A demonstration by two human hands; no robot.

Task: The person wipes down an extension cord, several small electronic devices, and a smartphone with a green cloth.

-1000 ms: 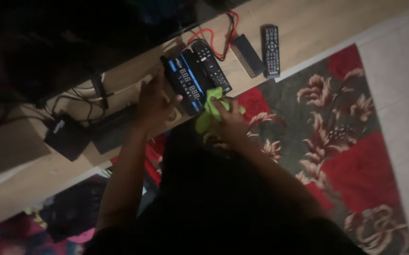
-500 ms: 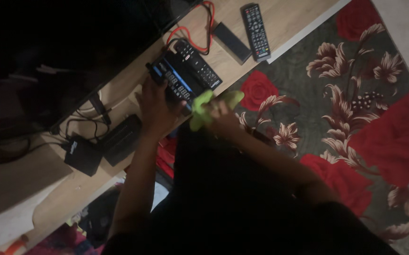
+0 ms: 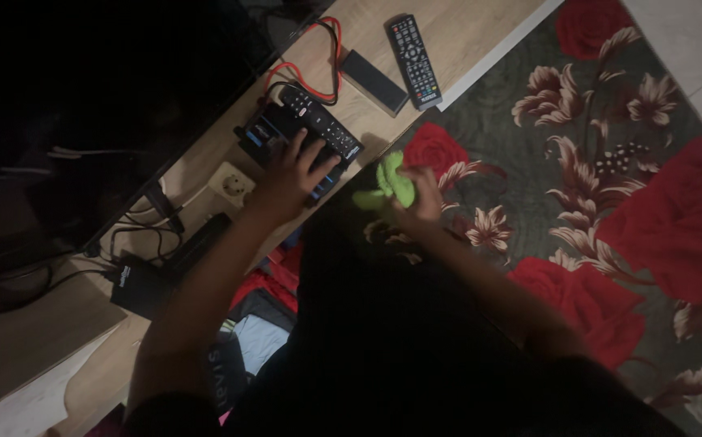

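Resting spread on the black set-top box [image 3: 286, 137], left hand [image 3: 290, 174] (right hand [image 3: 422, 194] clutches green cloth [image 3: 390, 184]).

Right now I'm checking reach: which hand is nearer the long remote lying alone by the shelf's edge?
Right, narrowly. The right hand, gripping the green cloth, is below the long remote, off the shelf's edge. The left hand lies farther left, on the black set-top box.

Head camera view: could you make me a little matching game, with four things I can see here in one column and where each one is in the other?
Things:
1. green cloth
2. long remote
3. black box
4. white socket

Places:
A. under the left hand
B. alone, far end of the shelf
C. in the right hand
D. on the shelf, left of the black box

Pairs: 1-C, 2-B, 3-A, 4-D
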